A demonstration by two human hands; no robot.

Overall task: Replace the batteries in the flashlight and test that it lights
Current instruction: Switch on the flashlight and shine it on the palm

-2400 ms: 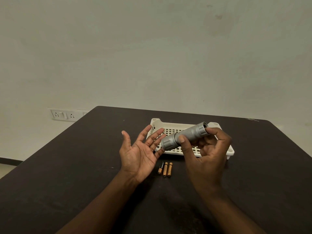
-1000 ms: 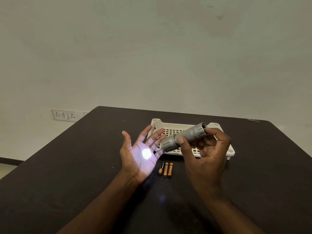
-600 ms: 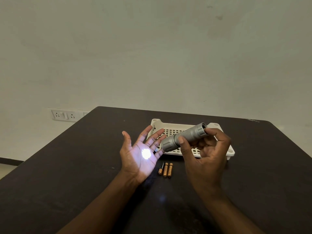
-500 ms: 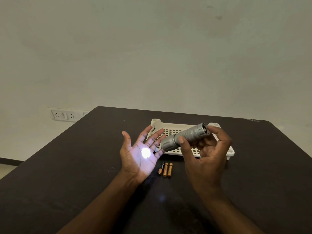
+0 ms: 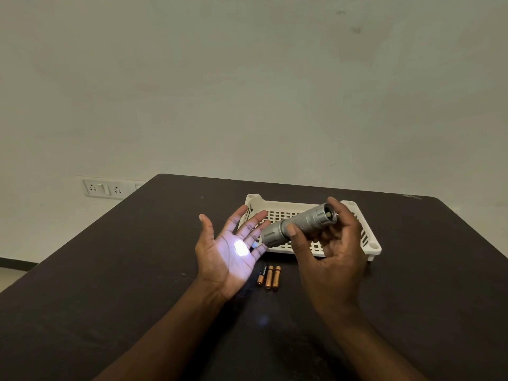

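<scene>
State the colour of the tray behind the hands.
White tray, with a grid of holes in its floor; the head view shows it.

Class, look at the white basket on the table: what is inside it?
Nothing shows on the visible part of the white basket's slotted floor. The flashlight and right hand hide much of it, so that part cannot be checked.

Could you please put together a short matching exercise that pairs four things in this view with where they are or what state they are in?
Things:
1. flashlight
2. left hand
3. three batteries
4. basket

Places or states:
A. lying side by side on the dark table
B. open, palm up, with a bright spot of light on it
C. held in the right hand, aimed at the other palm
D. standing on the table behind both hands

Pairs: 1-C, 2-B, 3-A, 4-D
</scene>
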